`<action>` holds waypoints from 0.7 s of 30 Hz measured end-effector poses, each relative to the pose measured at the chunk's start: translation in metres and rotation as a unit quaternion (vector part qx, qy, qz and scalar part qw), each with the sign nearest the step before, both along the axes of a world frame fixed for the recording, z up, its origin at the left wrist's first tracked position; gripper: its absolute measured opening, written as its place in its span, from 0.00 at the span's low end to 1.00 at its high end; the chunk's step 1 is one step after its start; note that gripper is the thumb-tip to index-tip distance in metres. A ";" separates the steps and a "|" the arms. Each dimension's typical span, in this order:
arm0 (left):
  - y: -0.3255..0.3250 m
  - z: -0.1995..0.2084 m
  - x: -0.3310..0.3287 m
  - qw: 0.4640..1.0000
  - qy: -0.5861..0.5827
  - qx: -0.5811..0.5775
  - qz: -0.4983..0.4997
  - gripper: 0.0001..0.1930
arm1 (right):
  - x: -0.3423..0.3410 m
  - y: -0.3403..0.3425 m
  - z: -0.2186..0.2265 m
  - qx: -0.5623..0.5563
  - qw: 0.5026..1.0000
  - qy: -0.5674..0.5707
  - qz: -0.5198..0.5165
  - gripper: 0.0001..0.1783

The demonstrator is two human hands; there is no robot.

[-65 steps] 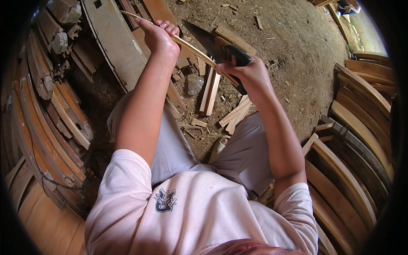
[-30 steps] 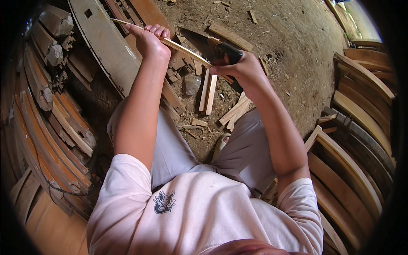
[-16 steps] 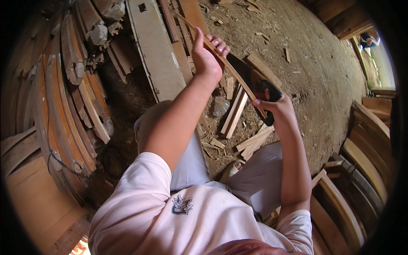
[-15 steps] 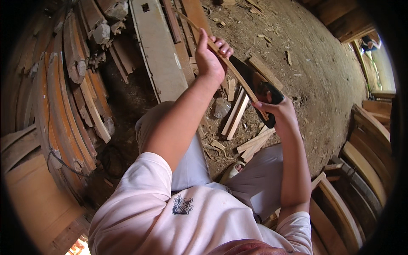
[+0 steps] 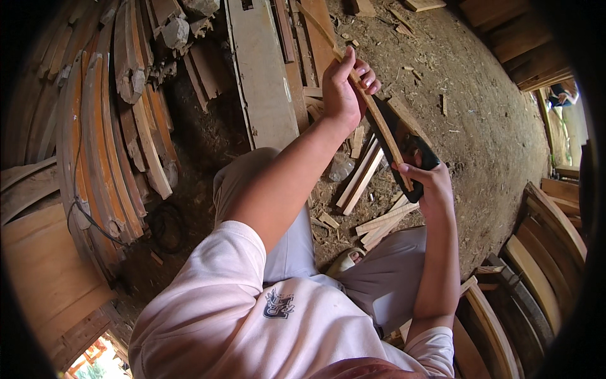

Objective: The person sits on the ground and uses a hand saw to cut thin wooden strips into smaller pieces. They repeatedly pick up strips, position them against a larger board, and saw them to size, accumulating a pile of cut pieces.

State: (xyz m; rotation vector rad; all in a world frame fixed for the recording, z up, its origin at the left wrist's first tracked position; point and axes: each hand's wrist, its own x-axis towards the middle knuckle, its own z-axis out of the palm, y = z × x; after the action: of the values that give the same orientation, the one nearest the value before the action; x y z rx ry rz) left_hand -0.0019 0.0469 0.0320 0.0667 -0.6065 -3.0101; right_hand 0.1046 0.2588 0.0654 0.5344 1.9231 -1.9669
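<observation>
1. so the left hand (image 5: 346, 91) has its fingers curled loosely around a long thin wood strip (image 5: 381, 121), thumb laid up along it. pretty relaxed-looking hold, not a tight fist.
2. right hand (image 5: 432, 182) is closed on the black handle of a handsaw (image 5: 428, 152), with the thumb up against the strip near its lower end. can't really tell how the rest of those fingers wrap, the handle and hand hide them.
3. the strip itself runs slantwise from the top of the view, through the left hand, down to just past the right thumb. it's held up over the dirt floor (image 5: 486, 139), with the dark blade beside it, partly hidden.
4. below that, pale sticks (image 5: 361, 182) lie near a clear plastic lump (image 5: 341, 168), and more light offcuts (image 5: 384, 222) lie just beside the person's right knee.
5. to the left there's a wide grey plank (image 5: 268, 82) and a big pile of curved old timbers (image 5: 95, 145). more curved pieces (image 5: 546, 237) sit over on the right.
</observation>
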 end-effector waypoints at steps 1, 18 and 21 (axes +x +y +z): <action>0.000 0.000 0.000 1.000 0.001 0.002 0.000 0.19 | 0.000 0.002 -0.001 0.005 1.000 0.002 0.003 0.23; 0.003 -0.001 -0.001 1.000 -0.021 0.018 -0.003 0.20 | 0.002 0.000 0.005 0.005 1.000 0.001 0.006 0.22; 0.005 0.003 0.001 0.999 -0.039 0.000 0.006 0.21 | 0.002 0.001 0.004 0.013 1.000 0.000 0.009 0.23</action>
State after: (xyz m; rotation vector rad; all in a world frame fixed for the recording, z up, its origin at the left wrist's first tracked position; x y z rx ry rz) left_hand -0.0007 0.0522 0.0347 0.1876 -0.6116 -3.0071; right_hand 0.1070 0.2600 0.0693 0.5230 1.9495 -1.9321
